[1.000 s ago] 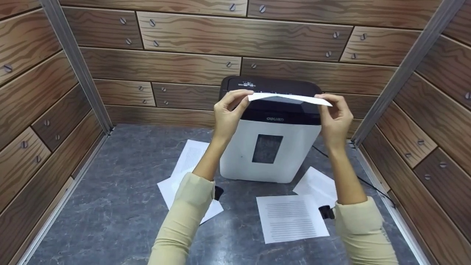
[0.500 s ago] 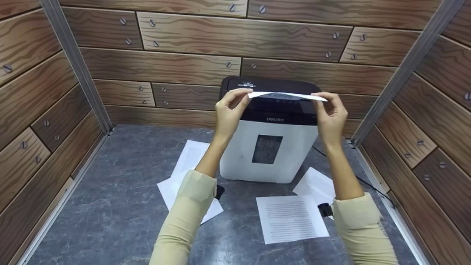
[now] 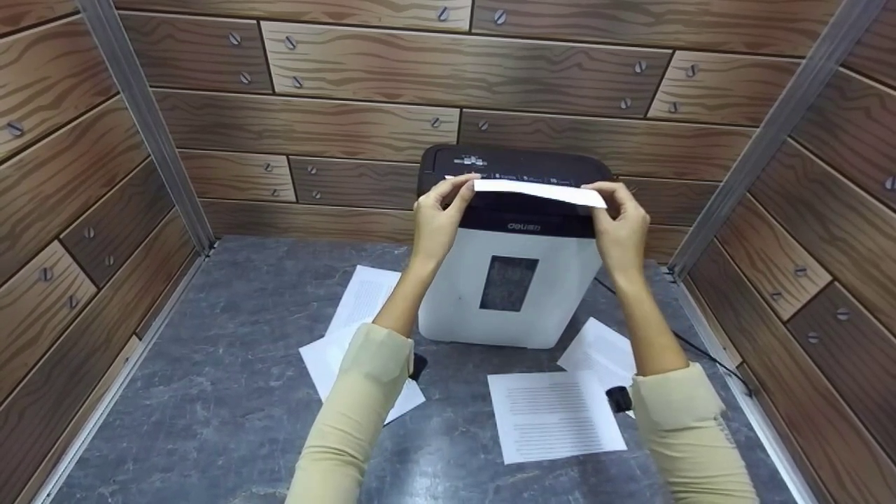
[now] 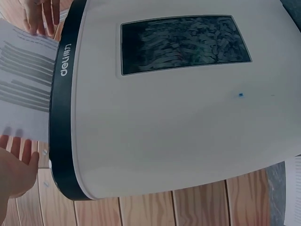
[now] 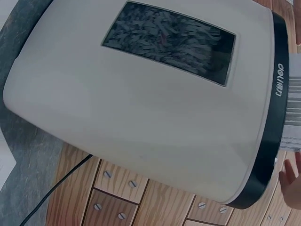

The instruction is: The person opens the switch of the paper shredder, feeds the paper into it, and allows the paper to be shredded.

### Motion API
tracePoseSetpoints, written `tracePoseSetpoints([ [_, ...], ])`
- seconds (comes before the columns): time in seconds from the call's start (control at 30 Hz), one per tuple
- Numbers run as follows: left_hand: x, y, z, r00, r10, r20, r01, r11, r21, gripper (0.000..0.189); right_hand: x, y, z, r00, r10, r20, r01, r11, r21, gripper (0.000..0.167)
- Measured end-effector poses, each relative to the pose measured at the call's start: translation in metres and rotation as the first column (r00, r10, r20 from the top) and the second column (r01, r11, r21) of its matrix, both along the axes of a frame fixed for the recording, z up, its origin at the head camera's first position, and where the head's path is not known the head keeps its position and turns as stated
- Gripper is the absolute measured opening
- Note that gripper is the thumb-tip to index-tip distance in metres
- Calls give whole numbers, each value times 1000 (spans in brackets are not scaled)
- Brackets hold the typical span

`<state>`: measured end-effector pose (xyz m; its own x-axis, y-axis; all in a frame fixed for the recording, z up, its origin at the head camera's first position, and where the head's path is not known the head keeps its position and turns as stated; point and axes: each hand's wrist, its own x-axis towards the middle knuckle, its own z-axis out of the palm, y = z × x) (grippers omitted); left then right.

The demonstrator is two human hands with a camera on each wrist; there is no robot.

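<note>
Printed sheet (image 3: 537, 189) is at the top of a white-and-black Deli paper shredder (image 3: 509, 245), its ends held in a thumb-and-finger pinch by the left hand (image 3: 441, 217) and right hand (image 3: 623, 227). Loose pages (image 3: 549, 416) lie in front of the shredder.

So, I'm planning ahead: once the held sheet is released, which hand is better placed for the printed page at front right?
Probably the right hand: the printed page lies nearer the right sleeve than the left sleeve. The left hand, like the right, pinches the sheet, so neither is free.
</note>
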<state>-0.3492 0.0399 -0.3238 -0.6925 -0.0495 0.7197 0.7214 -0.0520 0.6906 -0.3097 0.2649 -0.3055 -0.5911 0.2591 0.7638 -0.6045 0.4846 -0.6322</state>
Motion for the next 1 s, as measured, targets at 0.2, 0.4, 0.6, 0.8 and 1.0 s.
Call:
tracePoseSetpoints([
  [0.2, -1, -1, -4, 999, 27, 46, -24, 997, -74, 22, -18, 15, -15, 992, -101, 75, 92, 990, 103, 9],
  [0.4, -1, -2, -4, 999, 25, 43, -21, 996, -83, 22, -18, 16, -13, 993, -95, 63, 88, 990, 105, 10],
  [0.6, -1, -3, -4, 998, 36, 53, -32, 996, -84, 22, -19, 15, -14, 993, -98, 62, 91, 990, 110, 11],
  [0.8, -1, -3, -5, 997, 53, 57, -48, 995, -91, 22, -19, 15, -16, 988, -125, 88, 112, 984, 137, 11],
  [1.0, -1, -5, -7, 984, 177, 24, -171, 970, -171, 26, -18, 19, -19, 988, -129, 83, 111, 975, 193, 12],
])
